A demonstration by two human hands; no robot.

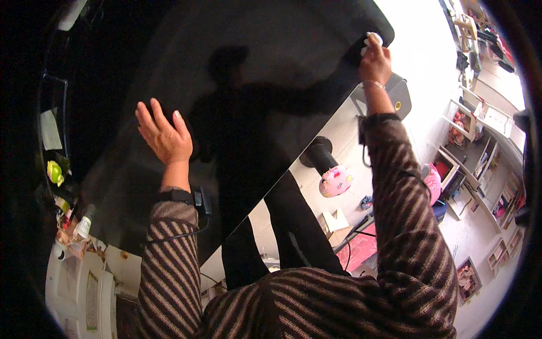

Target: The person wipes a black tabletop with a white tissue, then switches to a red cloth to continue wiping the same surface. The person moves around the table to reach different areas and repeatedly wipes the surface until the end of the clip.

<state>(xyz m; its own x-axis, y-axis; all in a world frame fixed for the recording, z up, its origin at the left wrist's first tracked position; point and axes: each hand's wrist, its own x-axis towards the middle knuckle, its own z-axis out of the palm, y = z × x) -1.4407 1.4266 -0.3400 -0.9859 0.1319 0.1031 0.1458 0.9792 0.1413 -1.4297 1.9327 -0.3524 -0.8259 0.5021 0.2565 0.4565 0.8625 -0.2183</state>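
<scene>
A large glossy black panel (271, 63) fills the upper middle and mirrors a dark figure. My right hand (376, 63) grips a crumpled white wad (374, 40), which looks like tissue or cloth, at the panel's upper right edge. A bracelet circles that wrist. My left hand (163, 135) is raised over the panel's left part, fingers spread, holding nothing; whether it touches the surface I cannot tell. A black strap with a small device (202, 202) and a cable is at my left wrist.
Below the panel's edge stands a black pedestal stool (319, 152) beside a pink patterned cushion (335, 181). White shelves (470, 169) with various items line the right side. At the left are a white bottle (84, 224), a yellow-green object (54, 172) and a white cabinet (70, 279).
</scene>
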